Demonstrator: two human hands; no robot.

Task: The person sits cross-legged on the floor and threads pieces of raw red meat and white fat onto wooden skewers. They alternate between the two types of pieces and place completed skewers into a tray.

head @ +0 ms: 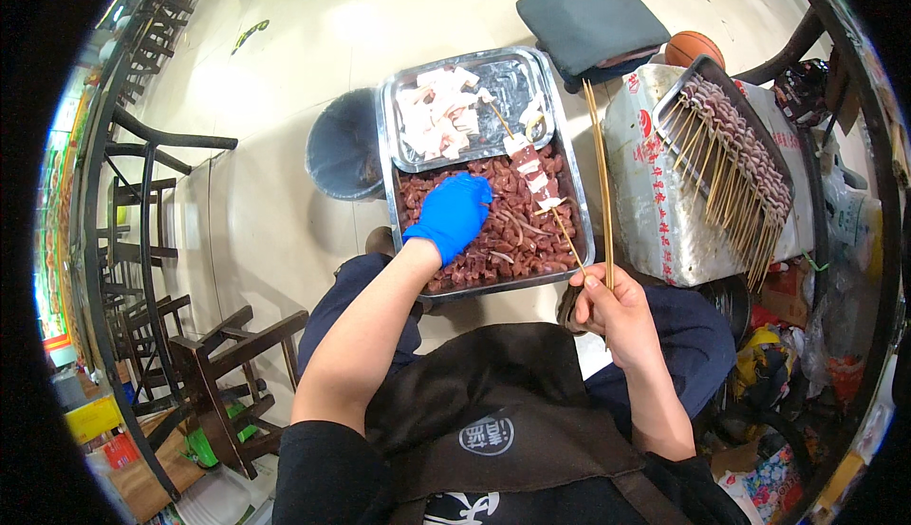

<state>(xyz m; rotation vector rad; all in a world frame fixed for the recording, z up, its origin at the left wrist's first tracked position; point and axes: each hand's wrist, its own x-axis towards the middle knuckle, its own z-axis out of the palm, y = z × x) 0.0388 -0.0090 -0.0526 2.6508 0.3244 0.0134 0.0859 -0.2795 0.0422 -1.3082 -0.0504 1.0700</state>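
Note:
My left hand (450,215), in a blue glove, rests on the diced red meat (512,230) in a deep metal tray (585,240). Its fingers curl downward, and what lies under them is hidden. Bare, my right hand (611,302) grips a bamboo skewer (569,239) threaded with red meat and white fat pieces (530,169), slanting over the tray. Several bare bamboo skewers (601,169) stand out from the same hand. A smaller metal tray (413,163) sits across the far part of the deep one, with white fat pieces (435,114) inside.
At right, a tray of loaded skewers (740,144) lies on a white wrapped box (644,226). A dark bucket (341,144) stands left of the meat. Beyond are a cushioned stool (591,20) and a basketball (694,50). Wooden stools (235,375) crowd the left.

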